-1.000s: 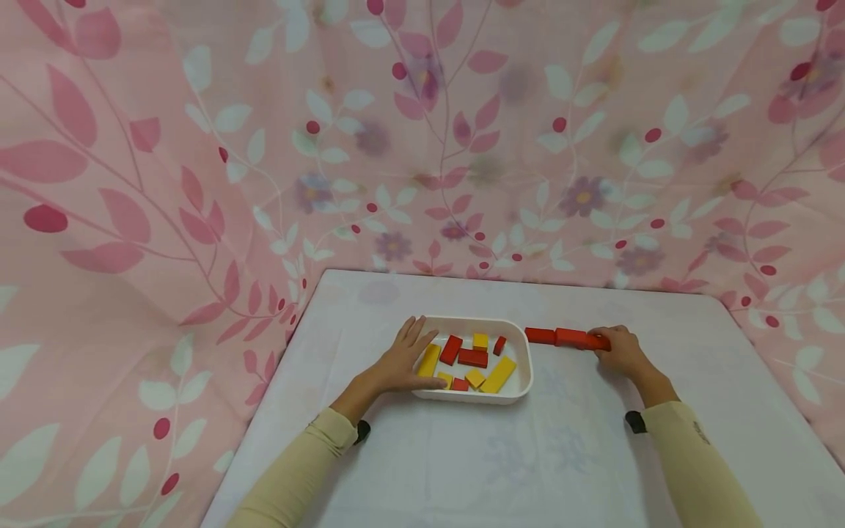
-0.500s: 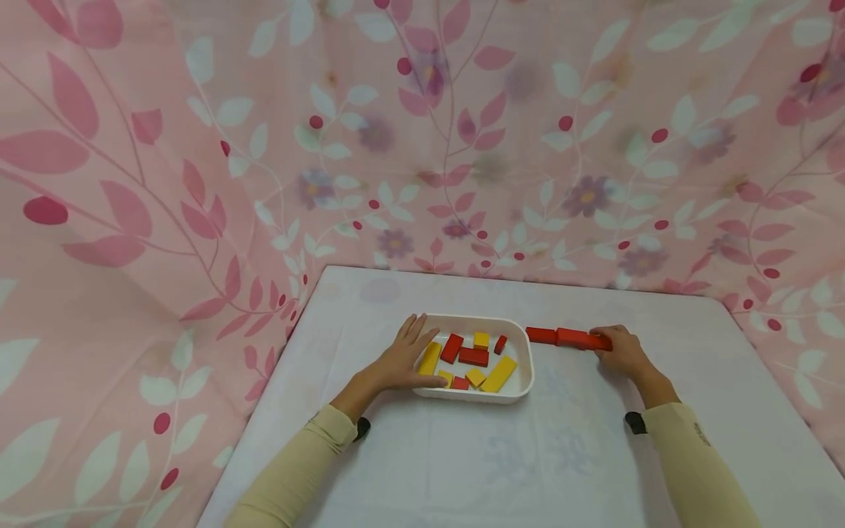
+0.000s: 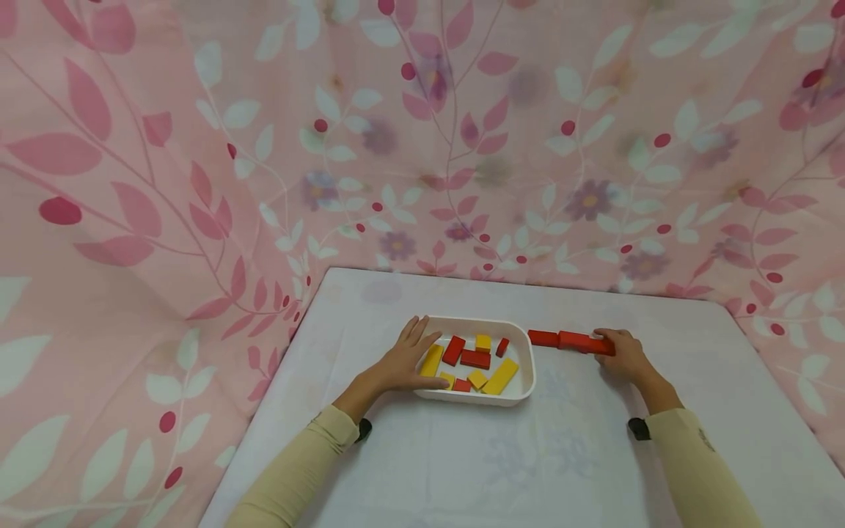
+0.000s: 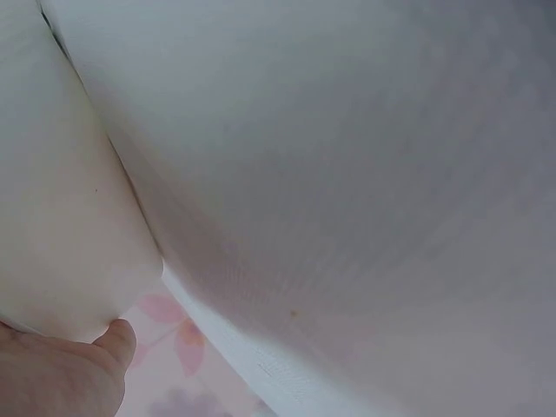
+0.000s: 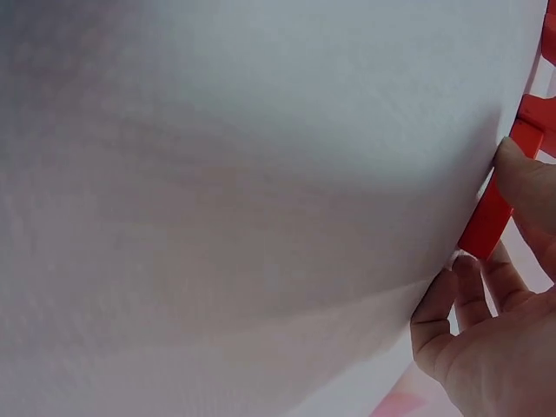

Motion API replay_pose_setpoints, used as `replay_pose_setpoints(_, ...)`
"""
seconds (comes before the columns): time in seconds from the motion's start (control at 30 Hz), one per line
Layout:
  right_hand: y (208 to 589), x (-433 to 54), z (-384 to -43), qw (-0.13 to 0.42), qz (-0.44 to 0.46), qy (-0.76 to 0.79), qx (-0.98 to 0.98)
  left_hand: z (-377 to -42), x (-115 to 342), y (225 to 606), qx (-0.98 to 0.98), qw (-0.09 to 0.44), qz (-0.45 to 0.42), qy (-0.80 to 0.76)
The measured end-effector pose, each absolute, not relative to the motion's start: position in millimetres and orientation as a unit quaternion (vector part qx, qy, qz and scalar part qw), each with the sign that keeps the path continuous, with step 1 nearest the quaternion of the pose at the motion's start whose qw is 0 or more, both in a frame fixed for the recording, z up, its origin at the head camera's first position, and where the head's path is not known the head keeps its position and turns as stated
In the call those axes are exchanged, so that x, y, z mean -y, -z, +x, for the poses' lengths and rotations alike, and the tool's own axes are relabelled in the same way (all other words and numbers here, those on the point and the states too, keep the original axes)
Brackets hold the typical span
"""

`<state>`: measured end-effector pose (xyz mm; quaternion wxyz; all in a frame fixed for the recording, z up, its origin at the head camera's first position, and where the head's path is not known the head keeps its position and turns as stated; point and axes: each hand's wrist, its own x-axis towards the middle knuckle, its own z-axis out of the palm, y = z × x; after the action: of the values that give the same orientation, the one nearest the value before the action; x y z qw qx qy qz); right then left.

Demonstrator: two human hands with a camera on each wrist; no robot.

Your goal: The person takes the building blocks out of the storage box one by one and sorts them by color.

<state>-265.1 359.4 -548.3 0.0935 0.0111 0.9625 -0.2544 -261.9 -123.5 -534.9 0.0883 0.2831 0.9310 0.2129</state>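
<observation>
Three red blocks (image 3: 573, 341): in line on the tablecloth (image 3: 528, 462), beside the white tray (image 3: 475, 399).
Right hand (image 3: 625, 357): thumb and fingers pinching the rightmost block (image 3: 605, 347).
Left hand (image 3: 401, 367): fingers straight, spread across the tray's left end.
Tray: yellow and red blocks (image 3: 502, 376) inside.

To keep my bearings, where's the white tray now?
In the head view, the white tray sits left of centre on the table, the left hand at its left end and the row of red blocks by its far right corner.
</observation>
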Motion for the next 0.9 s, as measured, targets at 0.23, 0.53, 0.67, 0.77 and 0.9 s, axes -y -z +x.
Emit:
replay_pose_setpoints(0.23, 545.1, -365.6, -258.8, 0.104, 0.039, 0.279, -0.954, -261.5, 123.3, 532.8, -0.933, 0.092, 0.281, -0.207)
replay_pose_setpoints(0.53, 532.5, -369.1, -249.8, 0.106, 0.06, 0.372, -0.92, -261.3, 128.0, 534.9, -0.933, 0.089, 0.28, -0.208)
replay_pose_setpoints(0.67, 529.2, -364.9, -249.9, 0.064, 0.056, 0.37, -0.925, -257.6, 128.7, 535.6, -0.932, 0.093, 0.273, -0.22)
replay_pose_setpoints(0.77, 521.5, -357.5, -249.0, 0.035, 0.04, 0.363, -0.93, -254.7, 127.6, 536.1, -0.931, 0.099, 0.271, -0.224)
replay_pose_setpoints(0.9, 505.5, -342.6, -252.6, 0.01, 0.005, 0.358, -0.934, -258.3, 125.6, 533.5, -0.93, 0.088, 0.284, -0.216)
